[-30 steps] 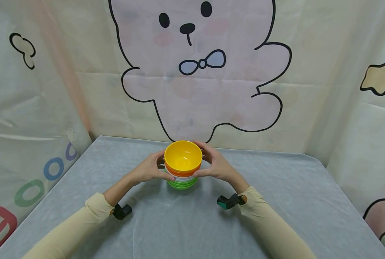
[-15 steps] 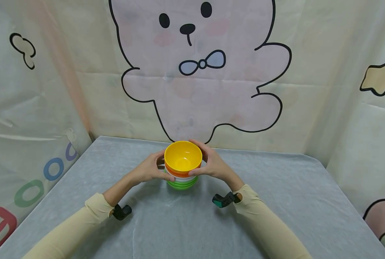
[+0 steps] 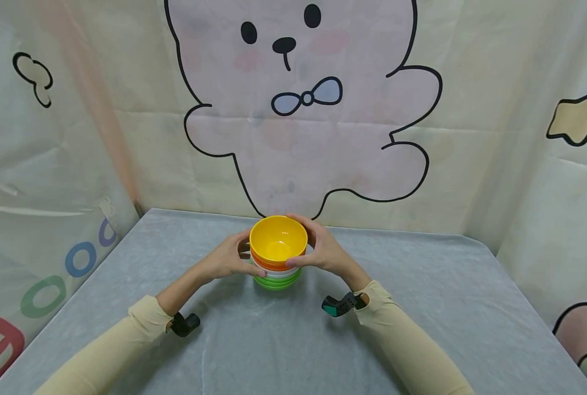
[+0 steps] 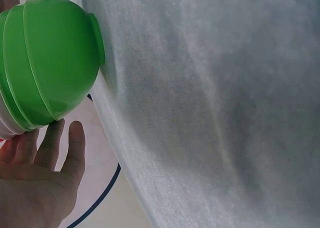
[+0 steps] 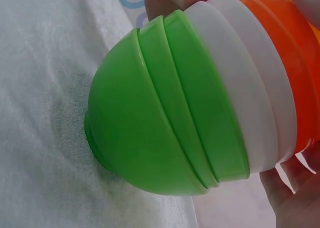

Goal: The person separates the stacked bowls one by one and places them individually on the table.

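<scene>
A stack of nested bowls stands upright at the table's far middle. Topmost is a yellow bowl (image 3: 278,238), with orange bowls (image 5: 285,48), white bowls (image 5: 240,83) and several green bowls (image 5: 145,113) beneath. In the right wrist view the lowest green bowl's foot sits on the cloth. My left hand (image 3: 230,257) holds the stack from the left, thumb in front at the white bowls, fingers round the back. From the right, my right hand (image 3: 327,253) grips it higher, thumb on the orange bowls and fingers behind the yellow one. Some fingertips are hidden behind the bowls.
A grey-blue cloth (image 3: 259,340) covers the table. Behind it hangs a curtain (image 3: 293,142) printed with a bear, close to the table's far edge. A dark wrist camera (image 3: 185,325) sits on the left wrist, another wrist camera (image 3: 340,304) on the right.
My right hand has shifted slightly left, its thumb sliding further across the front of the stack. The left hand and the bowls stay in place; the head view has tilted a touch.
</scene>
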`<state>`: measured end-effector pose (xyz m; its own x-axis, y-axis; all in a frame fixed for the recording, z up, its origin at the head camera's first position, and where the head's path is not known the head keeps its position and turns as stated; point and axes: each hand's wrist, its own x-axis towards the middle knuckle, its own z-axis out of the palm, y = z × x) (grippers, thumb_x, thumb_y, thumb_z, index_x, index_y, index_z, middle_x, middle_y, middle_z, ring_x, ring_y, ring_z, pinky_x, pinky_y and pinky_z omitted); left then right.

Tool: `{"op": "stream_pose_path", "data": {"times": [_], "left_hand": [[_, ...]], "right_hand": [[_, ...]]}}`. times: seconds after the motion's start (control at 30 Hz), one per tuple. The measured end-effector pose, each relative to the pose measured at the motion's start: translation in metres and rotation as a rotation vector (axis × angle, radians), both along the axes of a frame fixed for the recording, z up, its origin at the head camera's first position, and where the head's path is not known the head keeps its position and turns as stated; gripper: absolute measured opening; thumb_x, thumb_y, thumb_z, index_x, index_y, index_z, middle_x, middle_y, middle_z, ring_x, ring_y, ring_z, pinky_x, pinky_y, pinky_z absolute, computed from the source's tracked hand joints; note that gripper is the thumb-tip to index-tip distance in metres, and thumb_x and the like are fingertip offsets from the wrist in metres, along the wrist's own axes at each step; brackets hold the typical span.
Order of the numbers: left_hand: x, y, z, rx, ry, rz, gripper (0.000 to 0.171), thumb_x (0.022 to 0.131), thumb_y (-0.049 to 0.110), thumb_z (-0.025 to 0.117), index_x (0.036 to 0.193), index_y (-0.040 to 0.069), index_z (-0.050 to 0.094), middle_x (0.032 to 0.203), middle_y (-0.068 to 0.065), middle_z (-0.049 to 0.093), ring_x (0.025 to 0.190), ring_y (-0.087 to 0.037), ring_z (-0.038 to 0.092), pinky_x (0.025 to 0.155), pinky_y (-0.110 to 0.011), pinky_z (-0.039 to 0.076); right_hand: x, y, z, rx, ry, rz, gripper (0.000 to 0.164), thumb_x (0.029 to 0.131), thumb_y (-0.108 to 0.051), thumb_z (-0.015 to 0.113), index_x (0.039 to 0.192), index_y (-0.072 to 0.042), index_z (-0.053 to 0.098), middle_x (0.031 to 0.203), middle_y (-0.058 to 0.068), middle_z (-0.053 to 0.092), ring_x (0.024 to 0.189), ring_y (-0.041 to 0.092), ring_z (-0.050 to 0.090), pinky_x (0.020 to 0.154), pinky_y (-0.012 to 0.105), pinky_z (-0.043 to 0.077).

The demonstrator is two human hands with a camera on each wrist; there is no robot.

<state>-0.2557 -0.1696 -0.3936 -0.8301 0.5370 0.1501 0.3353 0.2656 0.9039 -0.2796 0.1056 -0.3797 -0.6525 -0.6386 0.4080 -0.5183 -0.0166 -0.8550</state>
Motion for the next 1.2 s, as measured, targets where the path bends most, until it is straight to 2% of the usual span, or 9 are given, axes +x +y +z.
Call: {"op": "stream_pose_path", "data": {"times": [0.23,0.43,0.77,1.0,1.2], "left_hand": [[0.000,0.000,0.000,0.001,-0.002,-0.001,0.085,0.081,0.020,0.090,0.151,0.012,0.044,0.143,-0.003,0.054,0.129,-0.029,0.054,0.104,-0.049,0.047],[0.002,-0.001,0.001,0.017,-0.007,-0.007,0.084,0.082,0.019,0.089,0.152,0.009,0.043,0.143,-0.008,0.054,0.130,-0.034,0.052,0.105,-0.056,0.044],[-0.001,0.000,0.000,0.023,0.011,-0.024,0.087,0.080,0.019,0.090,0.153,0.012,0.043,0.141,-0.002,0.056,0.127,-0.027,0.054,0.103,-0.048,0.048],[0.000,0.001,0.000,0.029,0.006,-0.016,0.086,0.080,0.018,0.091,0.152,0.013,0.044,0.142,-0.002,0.056,0.127,-0.027,0.054,0.103,-0.047,0.048],[0.001,0.000,0.000,0.014,0.014,-0.014,0.086,0.080,0.020,0.090,0.152,0.013,0.044,0.143,-0.002,0.055,0.127,-0.027,0.054,0.102,-0.049,0.048]], "right_hand": [[0.000,0.001,0.002,-0.019,0.002,-0.007,0.089,0.081,-0.025,0.090,0.153,-0.005,0.041,0.144,0.007,0.052,0.127,0.027,0.052,0.112,0.045,0.039],[-0.001,0.003,0.008,-0.057,0.001,0.004,0.085,0.082,-0.012,0.087,0.153,-0.005,0.041,0.145,0.010,0.051,0.127,0.030,0.051,0.112,0.045,0.039],[0.004,0.013,0.028,-0.139,0.019,-0.004,0.084,0.080,0.002,0.084,0.152,-0.002,0.041,0.144,0.015,0.049,0.126,0.034,0.050,0.108,0.043,0.044],[0.004,0.029,0.036,-0.154,0.043,-0.064,0.088,0.080,-0.009,0.089,0.153,-0.001,0.040,0.146,0.016,0.048,0.127,0.034,0.050,0.105,0.041,0.046],[0.003,0.042,0.035,-0.172,0.038,-0.131,0.088,0.080,-0.006,0.089,0.153,0.000,0.040,0.149,0.015,0.046,0.129,0.032,0.048,0.105,0.038,0.046]]}}
